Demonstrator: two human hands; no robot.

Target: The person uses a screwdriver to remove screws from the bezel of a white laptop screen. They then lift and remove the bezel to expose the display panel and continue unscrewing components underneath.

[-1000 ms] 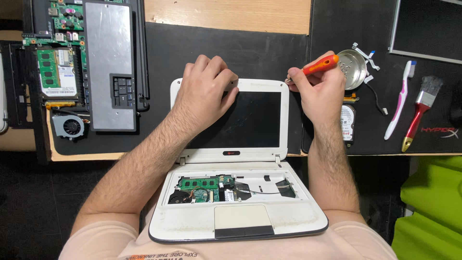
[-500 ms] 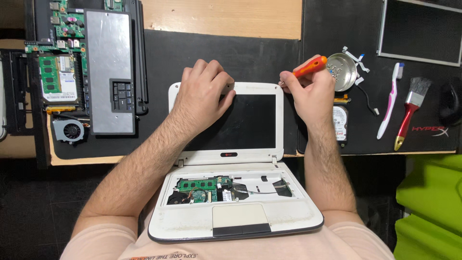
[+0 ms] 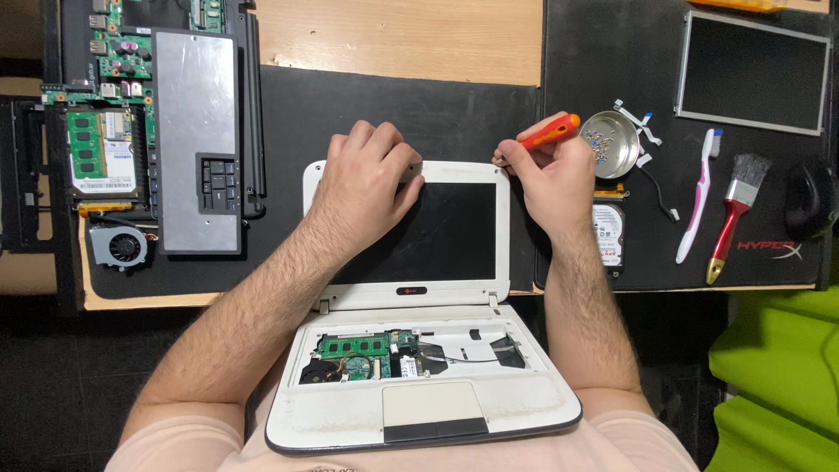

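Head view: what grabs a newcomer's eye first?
The small white laptop at centre, keyboard gone and green boards bare. The left hand rests on the lid's top edge; the right hand holds an orange-handled screwdriver at the lid's top right corner. Top left lies another stripped laptop chassis; to the right, a metal dish of screws.

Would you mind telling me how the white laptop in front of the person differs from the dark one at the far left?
The white laptop stands open, its screen laid back under the left hand; the dark laptop lies flat, untouched. The white one looks smaller, with rounded corners; the dark one is longer and squarer. The right hand holds an orange screwdriver at the white one's corner. Both have green boards exposed.
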